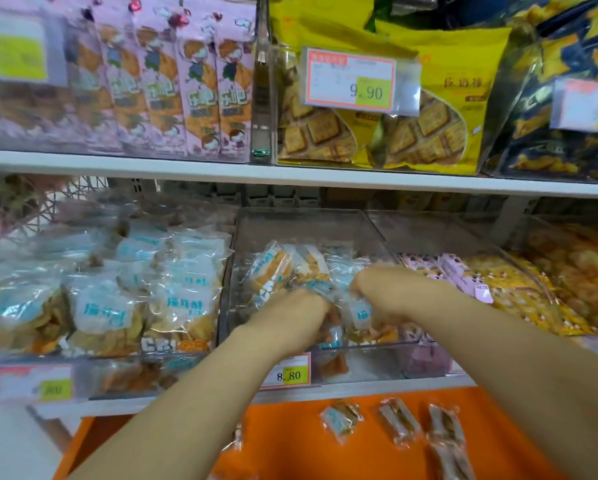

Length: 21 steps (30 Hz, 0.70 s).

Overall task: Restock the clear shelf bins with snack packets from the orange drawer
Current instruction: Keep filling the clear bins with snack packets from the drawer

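Clear acrylic mid bin (311, 223) on the lower shelf (342, 391): both hands are down inside it. L hand (290, 317) and R hand (384, 292) sit side by side, almost touching. Fingers of each curl round a bunch of snack packets (360, 311) w/ blue-white labels; blur hides the fingertips. More of the same pkts stand just behind the hands in that bin. Left bin (135, 375) is packed full w/ similar pkts. Right bin (429, 230) holds pink and yellow pkts. Price tag (289, 374) reading 8.80 sits on the mid bin's front, beside the L forearm. Below, the orange drawer (290, 431) is open, w/ a few loose pkts (341, 420) on its floor, well apart from the hands. Upper shelf: pink boxes (200, 98), yellow bags (446, 109).
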### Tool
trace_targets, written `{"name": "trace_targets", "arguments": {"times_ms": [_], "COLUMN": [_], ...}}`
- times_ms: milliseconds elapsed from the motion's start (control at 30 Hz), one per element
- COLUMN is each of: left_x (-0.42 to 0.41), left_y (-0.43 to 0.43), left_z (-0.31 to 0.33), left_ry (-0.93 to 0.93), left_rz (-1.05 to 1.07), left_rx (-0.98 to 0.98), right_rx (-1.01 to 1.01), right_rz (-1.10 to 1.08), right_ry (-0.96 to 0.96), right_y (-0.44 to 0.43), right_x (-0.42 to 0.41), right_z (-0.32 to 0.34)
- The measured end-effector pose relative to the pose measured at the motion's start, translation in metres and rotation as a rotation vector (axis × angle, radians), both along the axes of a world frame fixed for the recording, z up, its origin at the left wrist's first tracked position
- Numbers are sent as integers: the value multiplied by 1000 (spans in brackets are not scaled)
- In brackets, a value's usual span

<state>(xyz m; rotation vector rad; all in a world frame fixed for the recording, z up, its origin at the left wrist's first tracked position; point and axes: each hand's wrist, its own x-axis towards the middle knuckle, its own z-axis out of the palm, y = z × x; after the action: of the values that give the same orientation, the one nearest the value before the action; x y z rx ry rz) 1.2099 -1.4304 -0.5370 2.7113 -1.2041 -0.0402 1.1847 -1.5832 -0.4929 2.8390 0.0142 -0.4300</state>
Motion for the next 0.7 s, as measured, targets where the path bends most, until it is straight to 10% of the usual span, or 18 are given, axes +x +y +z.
{"name": "trace_targets", "arguments": {"times_ms": [700], "left_x": [4], "left_y": [1], "left_z": [1], "left_ry": [31], "left_rz": [-59], "left_rx": [224], "right_rx": [30], "right_rz": [265], "right_ry": [33], "right_y": [-8], "right_x": [-6], "right_z": [-18]}}
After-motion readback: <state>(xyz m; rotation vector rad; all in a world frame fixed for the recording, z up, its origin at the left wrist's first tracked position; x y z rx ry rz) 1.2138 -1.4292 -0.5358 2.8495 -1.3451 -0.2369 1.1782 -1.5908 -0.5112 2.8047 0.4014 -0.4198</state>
